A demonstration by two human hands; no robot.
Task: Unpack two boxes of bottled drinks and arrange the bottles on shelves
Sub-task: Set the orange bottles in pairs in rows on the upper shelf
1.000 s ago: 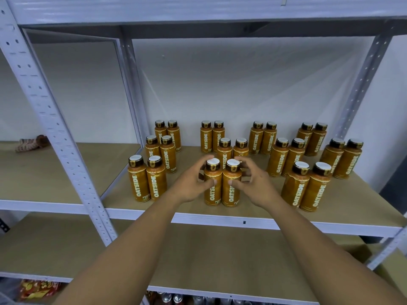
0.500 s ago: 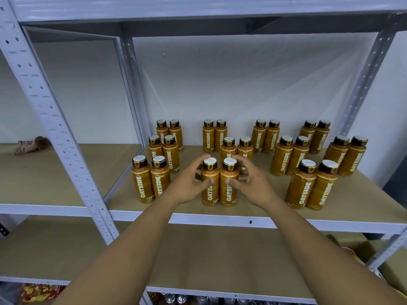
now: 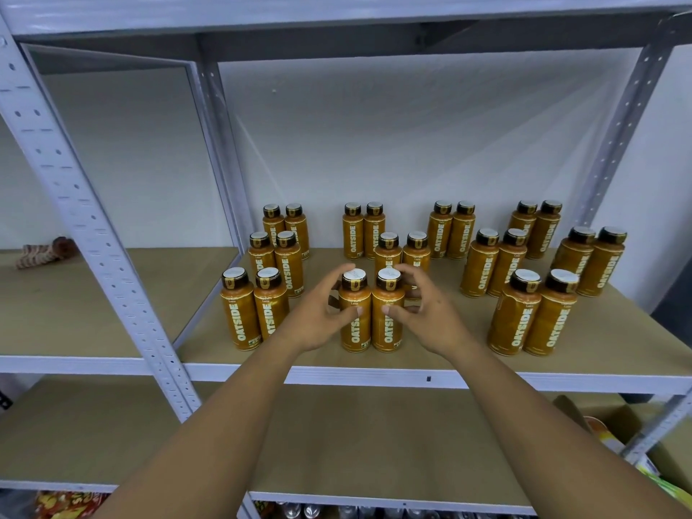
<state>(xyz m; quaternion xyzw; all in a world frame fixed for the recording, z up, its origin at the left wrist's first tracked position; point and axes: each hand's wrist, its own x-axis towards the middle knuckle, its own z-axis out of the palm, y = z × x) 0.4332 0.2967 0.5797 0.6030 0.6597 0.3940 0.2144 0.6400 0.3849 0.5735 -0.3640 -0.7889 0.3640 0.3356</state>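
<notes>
Several amber OATSIDE bottles stand upright in pairs on the brown shelf board (image 3: pixel 430 354). At the front middle stand two of them side by side, the left front bottle (image 3: pixel 355 324) and the right front bottle (image 3: pixel 388 324). My left hand (image 3: pixel 318 316) curls round the left one, thumb on its front. My right hand (image 3: pixel 427 312) curls round the right one in the same way. Both bottles rest on the board. Further pairs stand to the left (image 3: pixel 254 309) and to the right (image 3: pixel 535 312), with more rows behind.
A grey perforated upright (image 3: pixel 93 237) splits the rack at the left. The left bay holds a small brown roll (image 3: pixel 45 252). An open cardboard box (image 3: pixel 614 425) sits low at the right. Below runs another brown shelf (image 3: pixel 374 443), and cans show under it.
The two front bottles and both hands stay almost where they were. The view has shifted slightly, and the fingers have closed a little more round the bottles.
</notes>
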